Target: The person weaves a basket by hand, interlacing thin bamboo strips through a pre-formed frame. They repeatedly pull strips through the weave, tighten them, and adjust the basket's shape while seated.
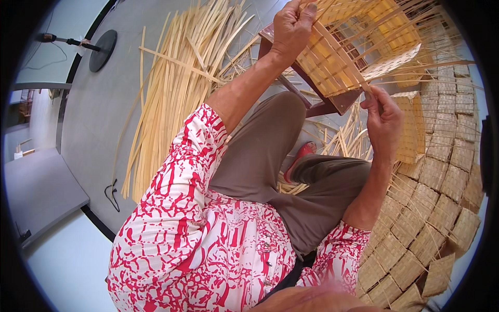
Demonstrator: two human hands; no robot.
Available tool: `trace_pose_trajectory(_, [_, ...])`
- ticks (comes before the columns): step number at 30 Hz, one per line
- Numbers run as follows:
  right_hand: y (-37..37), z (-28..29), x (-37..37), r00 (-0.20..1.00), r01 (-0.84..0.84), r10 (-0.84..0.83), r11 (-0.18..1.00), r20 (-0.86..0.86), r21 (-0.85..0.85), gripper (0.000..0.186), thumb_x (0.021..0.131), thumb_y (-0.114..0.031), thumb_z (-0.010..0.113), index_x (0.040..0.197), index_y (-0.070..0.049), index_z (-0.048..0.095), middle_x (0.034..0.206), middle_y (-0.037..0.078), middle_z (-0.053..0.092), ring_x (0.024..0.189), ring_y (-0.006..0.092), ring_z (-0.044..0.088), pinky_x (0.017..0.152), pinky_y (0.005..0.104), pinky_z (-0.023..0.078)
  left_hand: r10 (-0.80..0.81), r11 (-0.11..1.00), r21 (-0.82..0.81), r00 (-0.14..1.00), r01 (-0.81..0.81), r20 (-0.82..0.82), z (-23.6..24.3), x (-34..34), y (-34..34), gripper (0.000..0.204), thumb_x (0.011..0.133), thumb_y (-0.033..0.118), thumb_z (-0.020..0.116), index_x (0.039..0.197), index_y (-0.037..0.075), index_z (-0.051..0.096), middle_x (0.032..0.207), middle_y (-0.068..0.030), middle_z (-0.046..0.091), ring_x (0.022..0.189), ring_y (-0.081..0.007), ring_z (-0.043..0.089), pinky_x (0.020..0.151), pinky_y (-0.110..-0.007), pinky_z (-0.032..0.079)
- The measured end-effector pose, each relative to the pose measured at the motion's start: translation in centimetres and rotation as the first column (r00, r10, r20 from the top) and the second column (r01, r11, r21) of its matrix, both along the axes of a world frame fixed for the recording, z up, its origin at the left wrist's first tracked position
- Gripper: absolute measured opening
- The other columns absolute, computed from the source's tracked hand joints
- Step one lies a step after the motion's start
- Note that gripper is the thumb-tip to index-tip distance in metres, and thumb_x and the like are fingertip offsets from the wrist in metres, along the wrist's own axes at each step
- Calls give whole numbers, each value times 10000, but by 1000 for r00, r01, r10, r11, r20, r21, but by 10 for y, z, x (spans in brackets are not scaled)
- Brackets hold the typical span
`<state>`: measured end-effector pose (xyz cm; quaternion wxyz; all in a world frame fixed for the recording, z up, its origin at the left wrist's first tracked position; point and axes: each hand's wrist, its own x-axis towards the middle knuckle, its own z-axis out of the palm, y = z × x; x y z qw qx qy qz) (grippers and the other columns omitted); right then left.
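A half-woven bamboo basket (pixel 328 61) rests tilted on a dark red wooden stool (pixel 341 102), its loose strips sticking out to the right. My left hand (pixel 294 30) is closed on the basket's upper left edge, thumb on top. At the basket's lower corner, my right hand (pixel 383 115) pinches the edge between thumb and fingers. A pale woven band (pixel 392 63) runs along the side near that hand. Whether a separate strip is in the right fingers is too small to tell.
Long bamboo strips (pixel 174 88) lie heaped on the grey floor at the left, with more scraps (pixel 349 136) under the stool. Stacked woven pieces (pixel 410 229) fill the right side. Another yellow woven basket (pixel 410 125) stands beside them. A round black stand base (pixel 103 51) sits far left.
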<state>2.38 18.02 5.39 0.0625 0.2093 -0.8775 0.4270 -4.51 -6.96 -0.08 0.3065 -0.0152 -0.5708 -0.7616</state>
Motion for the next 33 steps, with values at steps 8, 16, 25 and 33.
trace_pose_trajectory(8, [-7, 3, -7, 999, 24, -20, 989, -25, 146, 152, 926, -103, 599, 1037, -66, 696, 750, 130, 697, 700, 295, 695, 656, 357, 510, -32, 992, 114, 989, 49, -143, -8, 7, -6, 438, 1036, 283, 601, 1340, -31, 584, 1055, -30, 693, 953, -92, 602, 825, -253, 511])
trace_pose_trajectory(16, [9, -9, -13, 999, -15, 13, 999, 30, 45, 121, 946, -124, 627, 1036, -69, 687, 762, 116, 711, 710, 276, 703, 638, 357, 517, -245, 478, -873, 941, -93, -234, 28, 55, 47, 225, 933, 195, 688, 1112, 64, 651, 967, -107, 700, 857, -273, 693, 753, -390, 551])
trace_pose_trajectory(25, [1, -9, -8, 991, -46, 62, 989, -117, 138, 121, 933, -184, 663, 1026, -109, 686, 794, 134, 690, 755, 357, 676, 642, 434, 510, -414, 82, -975, 897, 209, 157, 63, 36, 31, 108, 920, 159, 666, 968, 62, 664, 775, -102, 694, 695, -250, 718, 635, -369, 547])
trace_pose_trajectory(33, [10, -9, -6, 881, -99, 196, 966, -431, 237, 197, 902, -310, 691, 953, -124, 651, 766, 94, 674, 746, 331, 673, 633, 456, 505, -534, 81, -988, 842, 132, 69, 69, 53, 25, 97, 867, 82, 720, 963, 69, 712, 784, -85, 696, 721, -234, 709, 623, -349, 541])
